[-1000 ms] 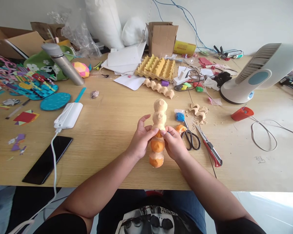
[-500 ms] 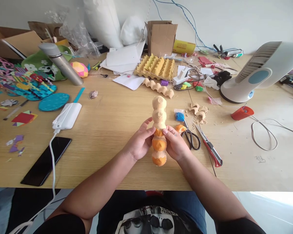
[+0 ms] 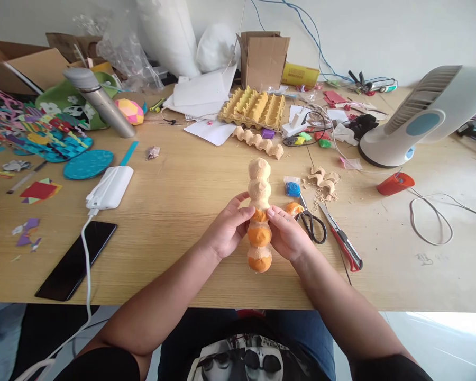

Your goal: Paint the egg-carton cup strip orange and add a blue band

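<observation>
Egg-carton strip (image 3: 261, 218), partly orange, points to twelve, pinched mid-length between left hand (image 3: 230, 230) and right hand (image 3: 287, 233). Their thumbs, nearly meeting a second ago, stand apart, baring more orange; pressing there has probably eased. Table (image 3: 162, 227) edge lies at six; scissors (image 3: 305, 211) crowd three; room widens towards nine.

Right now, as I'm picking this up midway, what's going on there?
A person has a carton strip between the left hand and right hand, thumbs near its middle. The near part has an orange covering; the far bumps are bare. Scissors and a cutter lie to the right.
</observation>
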Demonstrator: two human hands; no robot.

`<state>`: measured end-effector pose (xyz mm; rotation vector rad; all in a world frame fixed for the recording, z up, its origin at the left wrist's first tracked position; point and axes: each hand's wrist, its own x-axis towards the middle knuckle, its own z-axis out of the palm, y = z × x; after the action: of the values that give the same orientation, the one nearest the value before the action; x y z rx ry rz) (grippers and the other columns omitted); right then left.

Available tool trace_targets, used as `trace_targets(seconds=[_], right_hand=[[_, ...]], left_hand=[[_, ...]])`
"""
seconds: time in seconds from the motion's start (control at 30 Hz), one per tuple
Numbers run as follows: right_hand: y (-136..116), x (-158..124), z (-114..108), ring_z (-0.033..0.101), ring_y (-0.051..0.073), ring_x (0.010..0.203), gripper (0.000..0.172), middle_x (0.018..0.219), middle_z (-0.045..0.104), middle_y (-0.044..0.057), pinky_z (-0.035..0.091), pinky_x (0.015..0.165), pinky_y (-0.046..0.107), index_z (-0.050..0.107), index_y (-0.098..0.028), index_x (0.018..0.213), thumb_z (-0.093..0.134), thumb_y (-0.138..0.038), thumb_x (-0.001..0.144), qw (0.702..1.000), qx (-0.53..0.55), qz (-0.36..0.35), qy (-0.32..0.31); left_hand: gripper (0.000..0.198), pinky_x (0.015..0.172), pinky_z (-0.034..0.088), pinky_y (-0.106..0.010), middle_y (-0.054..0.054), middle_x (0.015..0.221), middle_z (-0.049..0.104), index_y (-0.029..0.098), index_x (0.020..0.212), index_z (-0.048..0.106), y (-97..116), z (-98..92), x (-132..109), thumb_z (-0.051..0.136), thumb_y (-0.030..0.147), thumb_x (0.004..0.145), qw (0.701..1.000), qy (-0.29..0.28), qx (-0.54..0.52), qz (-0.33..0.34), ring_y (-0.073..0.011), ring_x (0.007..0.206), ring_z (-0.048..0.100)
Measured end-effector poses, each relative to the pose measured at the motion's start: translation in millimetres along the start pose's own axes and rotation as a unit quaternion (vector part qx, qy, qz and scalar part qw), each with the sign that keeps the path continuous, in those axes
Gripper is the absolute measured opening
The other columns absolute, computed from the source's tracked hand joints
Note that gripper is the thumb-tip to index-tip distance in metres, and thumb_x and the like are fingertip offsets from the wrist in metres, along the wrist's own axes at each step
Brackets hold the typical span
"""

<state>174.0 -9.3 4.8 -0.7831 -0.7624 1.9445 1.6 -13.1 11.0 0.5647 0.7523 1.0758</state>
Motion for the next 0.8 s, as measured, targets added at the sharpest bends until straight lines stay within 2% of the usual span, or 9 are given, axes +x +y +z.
trace_targets(seconds=[0.23,0.33,0.43,0.6,0.8], right_hand=[[1.3,1.1,-0.5,0.066,0.017,0.074,0.039,0.083,0.076,0.002,0.052,0.073,0.03,0.075,-0.022,0.088,0.098,-0.051,0.074,1.0,0.017,-0.004,-0.003],[0.8,1.1,-2.8,0.068,0.019,0.078,0.038,0.085,0.077,0.003,0.054,0.074,0.031,0.074,-0.023,0.09,0.095,-0.053,0.078,1.0,0.017,-0.011,-0.017],[-0.4,0.6,-3.4,0.069,0.021,0.084,0.043,0.091,0.078,0.004,0.055,0.075,0.031,0.076,-0.024,0.096,0.096,-0.056,0.074,0.999,0.016,-0.012,-0.032],[-0.6,-0.1,0.3,0.065,0.016,0.077,0.042,0.085,0.075,0.001,0.054,0.074,0.028,0.08,-0.022,0.096,0.103,-0.042,0.068,1.0,0.0,-0.003,0.015],[1.4,0.2,3.5,0.062,0.014,0.071,0.046,0.078,0.073,0.0,0.05,0.067,0.027,0.077,-0.019,0.085,0.104,-0.05,0.063,0.998,-0.026,-0.009,0.052]], left_hand=[[0.067,0.072,0.05,-0.031,0.0,0.093,0.076,0.026,0.133,0.061,0.9,2.9,-0.7,0.096,0.041,0.078,1.0,-0.025,-0.003,0.011,-0.0182,0.081,0.069],[0.072,0.074,0.049,-0.029,0.0,0.093,0.076,0.025,0.136,0.059,2.3,2.5,-1.0,0.097,0.041,0.077,1.0,-0.022,0.007,0.011,-0.0174,0.082,0.07],[0.072,0.076,0.048,-0.029,0.0,0.093,0.077,0.025,0.137,0.059,2.4,1.9,-0.6,0.096,0.04,0.078,1.0,-0.012,0.011,0.014,-0.0171,0.083,0.07],[0.066,0.081,0.048,-0.032,-0.002,0.095,0.08,0.024,0.134,0.059,-1.4,0.2,2.0,0.094,0.039,0.081,0.999,-0.006,0.028,0.023,-0.0201,0.088,0.073],[0.066,0.075,0.046,-0.029,-0.001,0.09,0.08,0.024,0.133,0.059,-1.9,-0.2,1.9,0.095,0.04,0.08,0.998,-0.008,0.049,0.032,-0.0176,0.081,0.07]])
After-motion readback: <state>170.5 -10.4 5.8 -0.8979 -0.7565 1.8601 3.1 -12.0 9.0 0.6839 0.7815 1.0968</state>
